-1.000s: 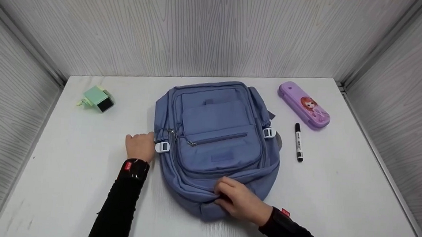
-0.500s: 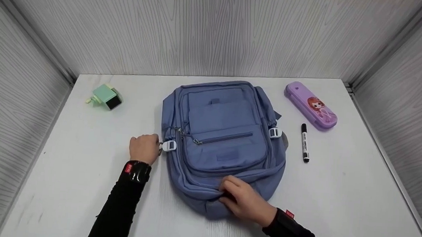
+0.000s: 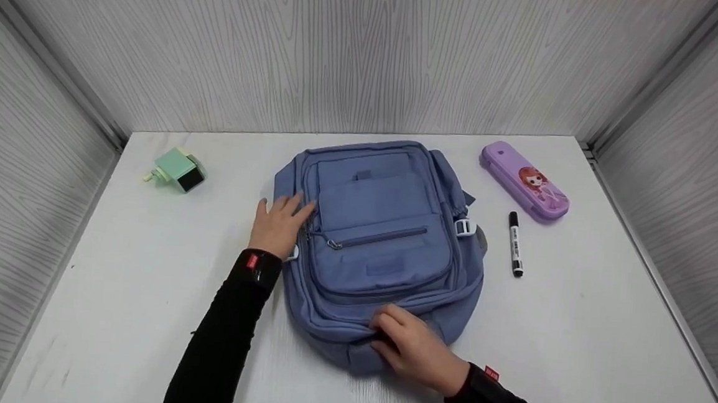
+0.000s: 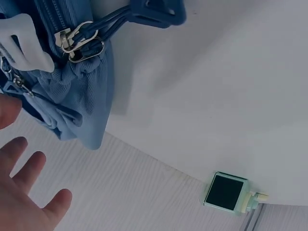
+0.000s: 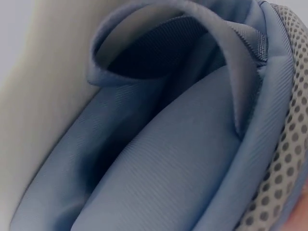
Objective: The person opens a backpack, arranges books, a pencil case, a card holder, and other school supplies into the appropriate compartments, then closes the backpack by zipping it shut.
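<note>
A blue backpack (image 3: 372, 196) lies front side up in the middle of the table. My left hand (image 3: 277, 228), fingers spread, is over its left edge by the zippers and partly covers a white buckle (image 3: 293, 253). In the left wrist view, metal zipper pulls (image 4: 79, 41) hang at the bag's side, apart from the left fingers (image 4: 31, 171). With its fingers curled, my right hand (image 3: 415, 348) pinches the fabric at the bag's near edge. A strap loop (image 5: 236, 72) and grey mesh padding (image 5: 274, 178) fill much of the right wrist view.
A purple pencil case (image 3: 525, 182) lies at the back right, with a black-and-white marker (image 3: 516, 245) just in front of it. At the back left stands a small mint-green crank device (image 3: 177, 168). Grey wood-grain panels (image 3: 355, 58) enclose the table's back and sides.
My left hand was curled at the left buckle; it has let go, moved up and right onto the bag's edge, and its fingers have spread. The right hand keeps its grip.
</note>
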Available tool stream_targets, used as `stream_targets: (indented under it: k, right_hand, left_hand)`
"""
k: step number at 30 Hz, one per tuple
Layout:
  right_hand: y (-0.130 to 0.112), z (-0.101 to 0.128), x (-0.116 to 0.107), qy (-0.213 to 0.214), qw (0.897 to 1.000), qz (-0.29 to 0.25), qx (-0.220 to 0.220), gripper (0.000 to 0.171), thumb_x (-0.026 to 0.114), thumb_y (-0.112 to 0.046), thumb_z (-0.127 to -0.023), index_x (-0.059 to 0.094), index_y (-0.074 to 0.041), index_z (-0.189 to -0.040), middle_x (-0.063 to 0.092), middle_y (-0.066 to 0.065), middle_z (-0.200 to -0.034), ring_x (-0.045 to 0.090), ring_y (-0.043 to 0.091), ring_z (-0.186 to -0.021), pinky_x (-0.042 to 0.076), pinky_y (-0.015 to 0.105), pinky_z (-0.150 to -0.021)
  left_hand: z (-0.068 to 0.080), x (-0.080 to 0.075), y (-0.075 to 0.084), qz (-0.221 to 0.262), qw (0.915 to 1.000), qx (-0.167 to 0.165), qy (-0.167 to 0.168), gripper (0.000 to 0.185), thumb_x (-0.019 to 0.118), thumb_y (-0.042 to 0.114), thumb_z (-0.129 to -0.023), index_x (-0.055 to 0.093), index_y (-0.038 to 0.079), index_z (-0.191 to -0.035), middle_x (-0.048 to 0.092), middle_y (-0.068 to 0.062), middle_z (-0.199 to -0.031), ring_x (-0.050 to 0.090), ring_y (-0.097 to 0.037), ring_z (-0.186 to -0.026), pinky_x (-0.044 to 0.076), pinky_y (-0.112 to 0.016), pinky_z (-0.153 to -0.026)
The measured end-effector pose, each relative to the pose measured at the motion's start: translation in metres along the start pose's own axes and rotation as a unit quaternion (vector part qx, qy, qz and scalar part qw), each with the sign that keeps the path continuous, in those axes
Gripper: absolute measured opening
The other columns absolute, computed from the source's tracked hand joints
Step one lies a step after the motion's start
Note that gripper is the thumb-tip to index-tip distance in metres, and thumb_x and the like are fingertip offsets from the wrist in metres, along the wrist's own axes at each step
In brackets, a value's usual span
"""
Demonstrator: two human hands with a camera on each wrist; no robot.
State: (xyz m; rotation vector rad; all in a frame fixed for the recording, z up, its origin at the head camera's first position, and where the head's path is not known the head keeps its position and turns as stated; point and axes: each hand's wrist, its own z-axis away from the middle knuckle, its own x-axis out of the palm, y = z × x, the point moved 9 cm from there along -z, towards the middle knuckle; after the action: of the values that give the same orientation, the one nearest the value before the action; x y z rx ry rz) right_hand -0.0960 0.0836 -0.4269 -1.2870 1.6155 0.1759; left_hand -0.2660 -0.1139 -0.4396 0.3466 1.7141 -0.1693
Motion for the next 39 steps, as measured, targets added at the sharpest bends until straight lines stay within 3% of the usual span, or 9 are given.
stream_targets:
  k: [3,5,12,19,24,30,35,39]
  right_hand:
    - [0.001,0.002,0.002,-0.002,1.0,-0.003,0.007,0.018,0.07,-0.003,-0.09,0.059,-0.009,-0.102,0.059,0.001,-0.104,0.06,0.012,-0.095,0.054,0.027,-0.083]
    - [0.003,0.003,0.003,-0.001,1.0,-0.004,0.009,0.015,0.067,-0.003,-0.091,0.059,-0.009,-0.102,0.059,0.0,-0.104,0.06,0.012,-0.095,0.053,0.027,-0.083]
    - [0.018,0.009,-0.009,0.033,0.999,0.014,-0.008,0.02,0.069,0.005,-0.086,0.06,-0.008,-0.099,0.062,0.002,-0.102,0.062,0.015,-0.095,0.052,0.026,-0.085]
    - [0.046,0.013,-0.032,0.072,0.994,0.079,0.0,0.027,0.07,0.011,-0.074,0.06,-0.01,-0.09,0.067,0.0,-0.096,0.063,0.016,-0.088,0.051,0.031,-0.078]
    - [0.072,0.017,-0.049,0.097,0.986,0.13,0.042,0.031,0.07,0.013,-0.07,0.06,-0.011,-0.086,0.068,0.001,-0.093,0.064,0.017,-0.085,0.048,0.036,-0.075]
    - [0.106,0.017,-0.062,0.104,0.973,0.163,0.127,0.027,0.07,0.013,-0.072,0.06,-0.009,-0.084,0.07,0.006,-0.092,0.067,0.025,-0.088,0.049,0.043,-0.079]
    - [0.136,0.013,-0.069,0.089,0.964,0.16,0.193,0.023,0.061,0.016,-0.078,0.06,-0.006,-0.087,0.071,0.011,-0.097,0.068,0.031,-0.092,0.051,0.05,-0.085]
    - [0.157,0.008,-0.077,0.099,0.959,0.153,0.216,0.024,0.055,0.019,-0.079,0.059,-0.003,-0.088,0.071,0.014,-0.098,0.067,0.035,-0.092,0.05,0.052,-0.087]
  left_hand:
    - [-0.006,0.018,-0.001,0.011,0.9986,-0.01,-0.051,0.046,0.036,0.003,-0.1,0.052,0.01,-0.144,0.051,-0.016,-0.149,0.047,-0.04,-0.137,0.028,-0.069,-0.114]
    - [-0.007,0.025,-0.004,0.015,0.9975,-0.022,-0.065,0.045,0.037,0.004,-0.1,0.053,0.008,-0.142,0.053,-0.015,-0.148,0.047,-0.039,-0.138,0.025,-0.071,-0.114]
    - [-0.004,0.023,-0.009,0.014,0.9984,-0.034,-0.043,0.041,0.038,0.009,-0.1,0.06,0.01,-0.134,0.063,-0.014,-0.137,0.054,-0.038,-0.129,0.027,-0.07,-0.114]
    - [0.016,0.015,-0.015,0.012,0.999,-0.042,-0.014,0.038,0.046,0.007,-0.094,0.065,0.007,-0.128,0.069,-0.015,-0.125,0.061,-0.038,-0.118,0.036,-0.066,-0.108]
    - [0.036,0.016,-0.018,0.046,0.9975,-0.051,0.016,0.041,0.051,0.004,-0.09,0.065,0.008,-0.128,0.071,-0.015,-0.121,0.062,-0.038,-0.112,0.04,-0.065,-0.103]
    - [0.064,0.019,-0.018,0.089,0.9926,-0.069,0.046,0.044,0.054,0.0,-0.087,0.065,0.008,-0.129,0.073,-0.015,-0.117,0.062,-0.036,-0.106,0.039,-0.06,-0.098]
    - [0.081,0.015,0.0,0.083,0.9937,-0.055,0.052,0.036,0.061,0.001,-0.084,0.068,0.003,-0.119,0.075,-0.014,-0.11,0.063,-0.033,-0.1,0.039,-0.056,-0.093]
    - [0.089,0.01,0.018,0.084,0.9947,-0.035,0.049,0.034,0.067,0.002,-0.08,0.07,0.003,-0.114,0.076,-0.014,-0.107,0.064,-0.034,-0.102,0.04,-0.055,-0.092]
